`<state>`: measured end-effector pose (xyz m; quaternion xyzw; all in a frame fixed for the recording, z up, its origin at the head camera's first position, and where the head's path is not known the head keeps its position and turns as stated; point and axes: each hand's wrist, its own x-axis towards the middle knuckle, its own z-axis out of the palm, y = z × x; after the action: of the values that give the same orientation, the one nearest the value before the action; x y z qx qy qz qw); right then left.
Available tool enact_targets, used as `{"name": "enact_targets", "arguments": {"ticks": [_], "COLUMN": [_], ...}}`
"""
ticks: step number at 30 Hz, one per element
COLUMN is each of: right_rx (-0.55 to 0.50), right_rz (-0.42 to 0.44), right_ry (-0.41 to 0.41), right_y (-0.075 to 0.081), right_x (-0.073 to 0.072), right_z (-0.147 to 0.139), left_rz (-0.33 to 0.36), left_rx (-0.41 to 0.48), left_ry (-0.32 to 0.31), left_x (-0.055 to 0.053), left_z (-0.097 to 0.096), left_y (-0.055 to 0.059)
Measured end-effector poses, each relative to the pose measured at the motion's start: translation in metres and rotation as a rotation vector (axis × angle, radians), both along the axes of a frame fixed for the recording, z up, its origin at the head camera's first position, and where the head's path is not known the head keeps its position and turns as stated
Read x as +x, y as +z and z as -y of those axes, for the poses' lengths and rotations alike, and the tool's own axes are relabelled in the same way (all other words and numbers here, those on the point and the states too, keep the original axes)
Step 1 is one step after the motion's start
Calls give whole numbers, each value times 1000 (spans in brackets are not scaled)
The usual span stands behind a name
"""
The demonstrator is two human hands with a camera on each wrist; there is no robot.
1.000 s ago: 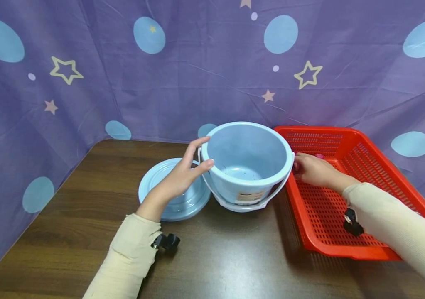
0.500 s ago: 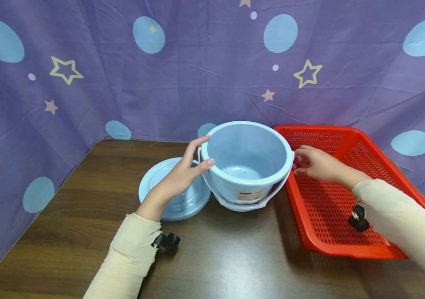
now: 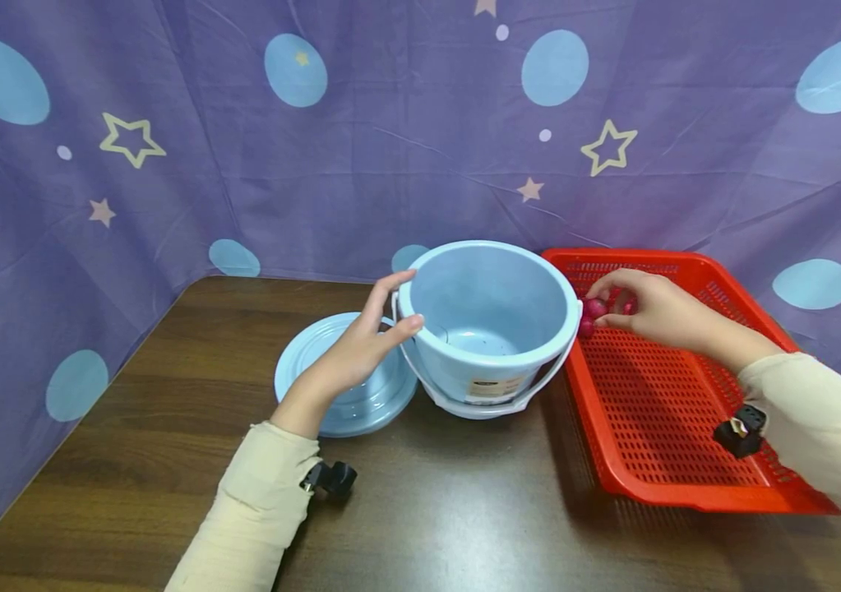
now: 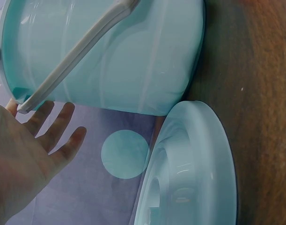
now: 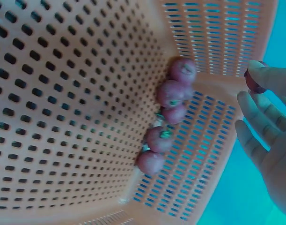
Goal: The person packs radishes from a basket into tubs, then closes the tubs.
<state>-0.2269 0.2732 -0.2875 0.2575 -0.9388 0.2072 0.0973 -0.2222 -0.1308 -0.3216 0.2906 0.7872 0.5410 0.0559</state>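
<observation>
- Pinching a radish (image 3: 595, 307) between thumb and fingertips, the right hand (image 3: 660, 311) in the head view is at the far left end of the red basket (image 3: 675, 495); the left hand (image 3: 361, 344) rests spread on the rim of the blue bucket (image 3: 457, 372); the lid (image 3: 371, 399) is off, lying just beside it; no radish shows in the bucket, so the work looks barely begun; one bucket, one lid, one basket.
- In the left wrist view, the left fingers are apart and nearly straight, gripping nothing; one handle (image 4: 75, 61) hangs across the bucket's side.
- In the right wrist view, one radish is pinched; at least five other radishes (image 5: 159, 139) lie in the basket, perhaps a sixth half hidden; these seem left to deal with.
</observation>
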Motion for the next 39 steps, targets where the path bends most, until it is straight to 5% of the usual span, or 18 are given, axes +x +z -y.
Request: {"name": "enact_targets", "arguments": {"ticks": [22, 39], "right_rx": [-32, -122], "right_rz": [-123, -228], "right_ry": [-27, 202], "right_y": [37, 51], "right_x": [31, 40], "right_z": [12, 39], "left_rz": [23, 5], "left_rx": [8, -12], "left_ry": [2, 15], "left_x": [1, 1], "left_z": [1, 0], "left_y": [0, 1]}}
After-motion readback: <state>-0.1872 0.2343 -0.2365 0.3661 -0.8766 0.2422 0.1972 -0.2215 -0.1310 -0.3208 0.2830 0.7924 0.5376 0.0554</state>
